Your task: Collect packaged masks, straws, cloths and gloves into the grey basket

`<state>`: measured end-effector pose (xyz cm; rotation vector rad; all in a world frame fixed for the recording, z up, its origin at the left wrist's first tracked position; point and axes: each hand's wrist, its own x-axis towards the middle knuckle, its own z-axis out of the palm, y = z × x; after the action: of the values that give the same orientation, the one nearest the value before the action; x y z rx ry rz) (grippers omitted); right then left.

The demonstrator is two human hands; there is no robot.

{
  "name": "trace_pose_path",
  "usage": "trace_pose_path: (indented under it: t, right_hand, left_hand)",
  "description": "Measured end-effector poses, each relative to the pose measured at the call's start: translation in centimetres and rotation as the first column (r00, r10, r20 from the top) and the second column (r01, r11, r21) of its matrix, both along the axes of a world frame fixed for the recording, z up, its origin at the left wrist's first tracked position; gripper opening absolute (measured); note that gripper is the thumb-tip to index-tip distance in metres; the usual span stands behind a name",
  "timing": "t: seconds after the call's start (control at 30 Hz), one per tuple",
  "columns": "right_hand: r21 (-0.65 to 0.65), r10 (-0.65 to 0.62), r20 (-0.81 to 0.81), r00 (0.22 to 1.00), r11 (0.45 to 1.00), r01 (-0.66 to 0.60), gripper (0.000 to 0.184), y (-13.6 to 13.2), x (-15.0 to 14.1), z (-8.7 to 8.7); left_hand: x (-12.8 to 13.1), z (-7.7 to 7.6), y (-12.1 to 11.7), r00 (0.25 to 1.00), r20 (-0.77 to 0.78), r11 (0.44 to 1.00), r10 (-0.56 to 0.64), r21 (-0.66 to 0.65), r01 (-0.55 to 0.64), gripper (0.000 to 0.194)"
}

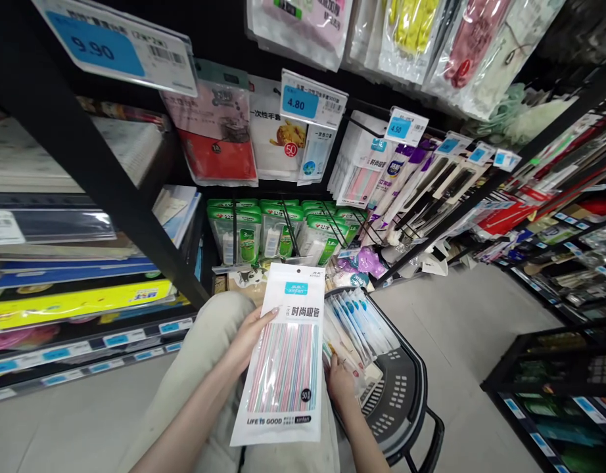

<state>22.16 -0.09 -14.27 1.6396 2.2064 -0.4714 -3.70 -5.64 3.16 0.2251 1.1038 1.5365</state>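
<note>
My left hand (254, 335) is closed on the left edge of a white packet of drinking straws (283, 368), thumb on its front. Thin pastel straws show through its clear window, and the packet is upright over my lap, printed side towards me. Beside it, my right hand (341, 382) reaches into a dark shopping basket (421, 387). Its fingers are curled on a flat white packet (346, 348) at the basket's left side; the straw packet hides part of them. Several blue-and-white packets (365, 322) stand in a row in the basket, next to that hand.
Ahead, a rack holds more straw packets (359, 167), disposable glove packs (276, 131) and green-topped packs (278, 230) on hooks. A black shelf post (130, 210) slants on the left, by my knee (219, 322). More shelves (554, 394) stand right, across the grey floor (461, 328).
</note>
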Motion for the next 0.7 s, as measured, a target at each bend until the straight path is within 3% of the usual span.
trace_pose_path:
  t: [0.2, 0.33, 0.4, 0.47, 0.53, 0.6, 0.7]
  right_hand:
    - [-0.016, -0.098, -0.103, 0.990, 0.995, 0.097, 0.042, -1.1, 2.4, 2.7]
    - [-0.039, -0.112, -0.292, 0.950, 0.994, 0.105, 0.034, -1.0, 3.0, 6.9]
    - [-0.091, -0.163, -0.525, 0.835, 0.987, 0.135, 0.039, -1.2, 2.1, 9.6]
    - [-0.207, -0.275, -0.768, 0.578, 0.961, 0.181, 0.043, -1.7, 0.6, 12.3]
    - [-0.310, -0.356, -0.874, 0.331, 0.933, 0.184, 0.041, -2.2, -1.3, 14.6]
    - [-0.342, -0.372, -0.895, 0.247, 0.927, 0.156, 0.038, -2.6, -3.1, 16.1]
    - [-0.366, -0.384, -0.894, 0.232, 0.923, 0.115, 0.039, -2.8, -5.2, 17.4]
  left_hand:
    - [0.1, 0.1, 0.0, 1.000, 0.003, 1.000, 0.008, 0.012, -0.008, 0.053]
    - [0.2, 0.0, 0.2, 1.000, 0.003, 0.999, 0.023, 0.033, -0.023, 0.053]
    - [0.1, -0.2, 0.2, 1.000, 0.004, 0.999, 0.023, 0.042, -0.024, 0.053]
    - [0.1, -0.3, 0.2, 1.000, 0.000, 0.999, 0.021, 0.050, -0.021, 0.054]
    - [0.1, -0.3, 0.2, 1.000, -0.013, 0.998, 0.023, 0.058, -0.022, 0.053]
    - [0.2, -0.3, 0.2, 0.998, -0.037, 0.997, 0.046, 0.064, -0.044, 0.053]
    - [0.4, -0.2, 0.2, 0.993, -0.079, 0.994, 0.089, 0.065, -0.084, 0.052]
